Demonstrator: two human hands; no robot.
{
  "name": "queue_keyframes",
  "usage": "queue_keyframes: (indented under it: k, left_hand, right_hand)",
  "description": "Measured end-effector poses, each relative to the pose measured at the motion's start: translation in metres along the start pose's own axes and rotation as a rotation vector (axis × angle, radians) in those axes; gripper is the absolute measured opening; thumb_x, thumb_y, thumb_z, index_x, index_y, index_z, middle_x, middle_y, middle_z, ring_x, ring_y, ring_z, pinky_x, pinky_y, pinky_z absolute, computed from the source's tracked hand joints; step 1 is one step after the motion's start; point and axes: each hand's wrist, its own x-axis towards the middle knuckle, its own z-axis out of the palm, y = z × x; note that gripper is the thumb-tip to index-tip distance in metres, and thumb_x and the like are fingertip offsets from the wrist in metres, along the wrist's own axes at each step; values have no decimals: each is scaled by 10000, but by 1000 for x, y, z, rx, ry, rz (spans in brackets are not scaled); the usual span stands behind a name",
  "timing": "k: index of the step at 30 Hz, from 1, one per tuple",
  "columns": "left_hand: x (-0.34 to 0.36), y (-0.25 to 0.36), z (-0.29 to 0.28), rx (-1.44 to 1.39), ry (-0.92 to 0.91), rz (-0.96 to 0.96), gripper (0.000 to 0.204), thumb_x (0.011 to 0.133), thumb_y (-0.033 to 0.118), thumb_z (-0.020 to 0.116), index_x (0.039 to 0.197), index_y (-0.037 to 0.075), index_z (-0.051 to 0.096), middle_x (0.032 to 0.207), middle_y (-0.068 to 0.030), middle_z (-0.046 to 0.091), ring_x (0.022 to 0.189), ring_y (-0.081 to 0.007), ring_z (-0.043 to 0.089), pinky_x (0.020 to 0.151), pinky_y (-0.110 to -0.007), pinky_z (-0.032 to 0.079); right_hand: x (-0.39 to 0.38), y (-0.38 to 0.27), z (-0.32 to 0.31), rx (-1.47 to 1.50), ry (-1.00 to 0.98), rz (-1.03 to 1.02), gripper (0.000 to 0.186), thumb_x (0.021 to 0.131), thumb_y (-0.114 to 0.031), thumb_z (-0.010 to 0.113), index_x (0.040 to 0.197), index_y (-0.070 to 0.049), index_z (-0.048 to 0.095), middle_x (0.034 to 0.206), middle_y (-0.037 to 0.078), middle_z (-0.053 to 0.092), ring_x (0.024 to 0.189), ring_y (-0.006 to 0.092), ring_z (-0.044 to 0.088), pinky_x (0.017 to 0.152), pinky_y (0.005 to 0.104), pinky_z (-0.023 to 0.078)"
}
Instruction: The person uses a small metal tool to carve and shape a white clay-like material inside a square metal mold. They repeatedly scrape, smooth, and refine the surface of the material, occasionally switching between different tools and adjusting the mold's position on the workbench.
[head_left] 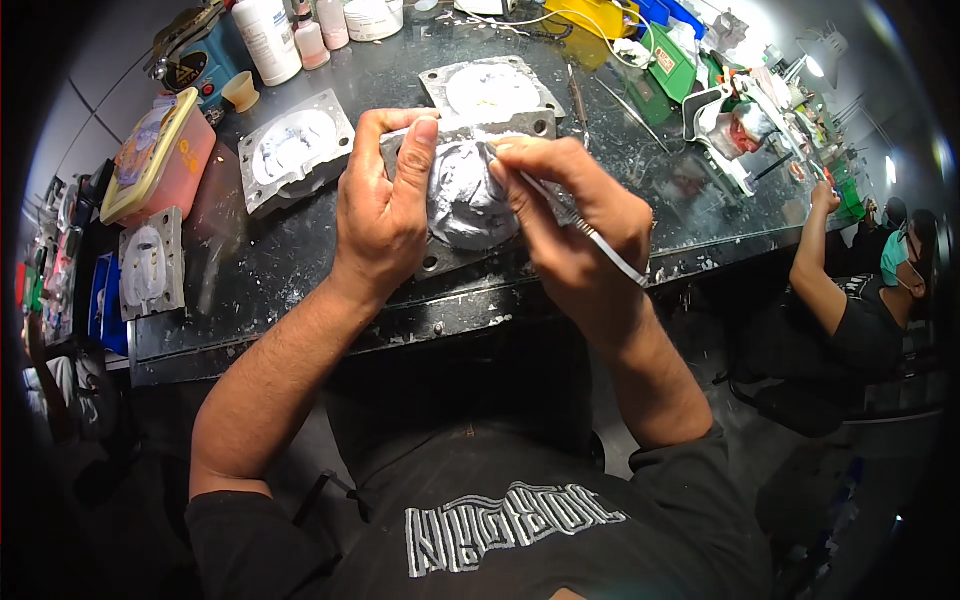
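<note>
Near the bench's front edge, my left hand [385,220] grips a metal denture flask half [540,125] by its left side, thumb laid along the face. Whitish grey, rough plaster [470,200] fills the flask half in a rounded form. Pinched like a pen in my right hand [595,215] is a slim metal hand instrument [612,255]. Its tip meets the plaster's upper right, partly hidden by my fingers, so its shape cannot be made out. Another plaster-filled flask half [295,148] lies left of my left hand, and one more [493,88] lies just beyond.
A pink tub with a yellow lid [160,160] and a further flask half [150,268] stand at the left. White bottles [267,45] and a small beige cup [240,92] line the back. Thin tools [630,112] and a green bin [672,62] lie right. A co-worker [865,310] sits far right.
</note>
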Motion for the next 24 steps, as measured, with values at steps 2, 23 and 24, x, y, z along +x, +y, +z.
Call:
queue_keyframes:
  k: [2, 23, 24]
  left_hand:
    - [4, -5, 1, -24, 18, -12, 285, 1180, 262, 506, 1236, 11, 627, 963, 15, 621, 869, -27, 528, 782, -202, 460]
    - [11, -18, 2, -104, 65, -111, 279, 1153, 277, 580, 1148, 2, 629, 968, -44, 701, 909, -81, 612, 803, -268, 512]
    - [11, -17, 2, -112, 66, -114, 280, 1153, 278, 581, 1149, 3, 629, 962, -42, 699, 905, -81, 610, 801, -267, 511]
  right_hand:
    - [1, -2, -6, 71, -21, 77, 156, 941, 58, 781, 1089, 27, 742, 1066, 128, 794, 999, 175, 774, 891, 288, 601]
    - [-23, 6, 3, 117, -66, -11, 215, 852, 75, 786, 1040, 1, 714, 1055, 153, 791, 996, 288, 792, 876, 351, 623]
    - [-23, 8, 4, 125, -54, -11, 214, 838, 63, 794, 1019, -7, 706, 1026, 146, 787, 982, 315, 789, 874, 366, 621]
